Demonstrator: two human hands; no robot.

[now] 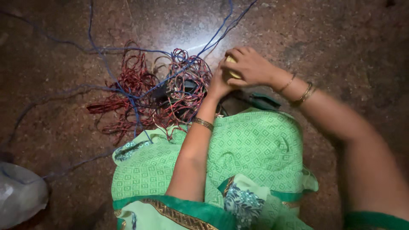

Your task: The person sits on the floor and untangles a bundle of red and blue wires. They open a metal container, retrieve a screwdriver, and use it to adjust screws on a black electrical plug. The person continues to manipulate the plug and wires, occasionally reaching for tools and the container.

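My right hand (249, 66) is closed over a small yellow roll, likely tape (232, 73), held just above the floor. Beneath it, my left hand (219, 83) presses against the same roll, its fingers mostly hidden. Both hands sit at the right edge of a tangled heap of red and blue wires (157, 91) with a dark object (183, 91) in its middle. Gold bangles are on both wrists. A dark green-handled tool (262, 100) lies on the floor just under my right wrist.
Blue wires (91, 40) trail from the heap across the brown speckled stone floor (341, 34) to the top and left. A crumpled pale plastic bag (19, 196) lies at the bottom left. My green patterned garment (255, 149) covers my lap.
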